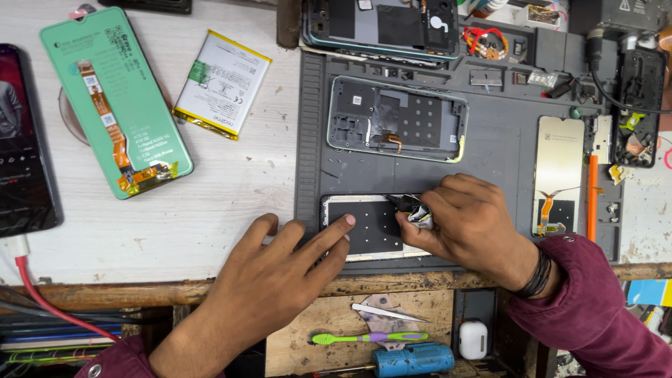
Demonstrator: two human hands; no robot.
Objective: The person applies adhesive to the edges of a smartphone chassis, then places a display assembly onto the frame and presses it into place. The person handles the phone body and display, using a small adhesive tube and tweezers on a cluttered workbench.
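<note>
Worn white bench (210,210), scuffed wood front edge, grey repair mat (504,147) over its right half. On the mat, near edge: a phone panel (371,227), black back up. My left hand (280,273) lies flat, fingers spread, index and middle tips pressing the panel's left part. My right hand (469,220) is curled, thumb and fingers pinching a small crumpled black-and-silver tube (414,208) with its tip on the panel's upper right area. Above it on the mat, an empty phone frame (397,119); further up, an opened phone (381,28). Right side of mat: a screen (558,175) with orange flex, an orange pry stick (593,196), another opened phone (638,105) at the far edge. Mat's top tray slots hold small parts and red wire (483,38). Left of mat: a battery (222,84), a green-backed screen (115,101), a lit phone (24,140) on a red cable (42,294). Shelf below the bench: tweezers (388,313), a green toothbrush (367,338), a blue tool (413,360), a white earbud case (473,339).
</note>
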